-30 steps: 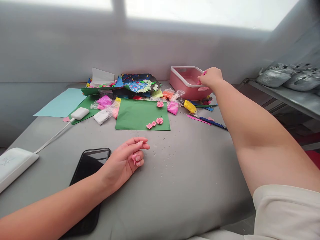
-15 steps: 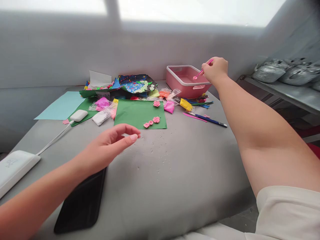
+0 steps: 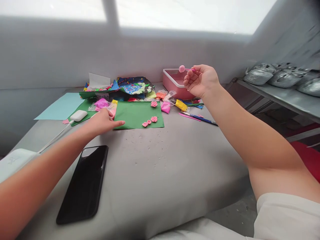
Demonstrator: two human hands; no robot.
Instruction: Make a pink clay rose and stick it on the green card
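My right hand (image 3: 201,80), raised in front of the pink basket (image 3: 171,80), holds a thin pink stick tool with a small pink clay piece (image 3: 181,69) on its tip. My left hand (image 3: 106,121) rests at the left edge of the green sheet (image 3: 132,115), thumb stretched over its lower left corner and fingers apart, with nothing seen in them. Several pink clay roses lie on the sheet: one (image 3: 154,104) at its upper right, the others (image 3: 149,122) in a short row near the lower right edge.
A black phone (image 3: 83,185) lies at the front left. Behind it are a white earphone case (image 3: 78,115) and a light blue sheet (image 3: 61,106). Bags of coloured clay (image 3: 165,107) and a blue cutter (image 3: 202,119) lie behind and right of the green sheet.
My left hand has moved forward and left onto the green sheet's edge. My right hand has turned over and moved left, lifting the pink piece on the tool above the basket's rim.
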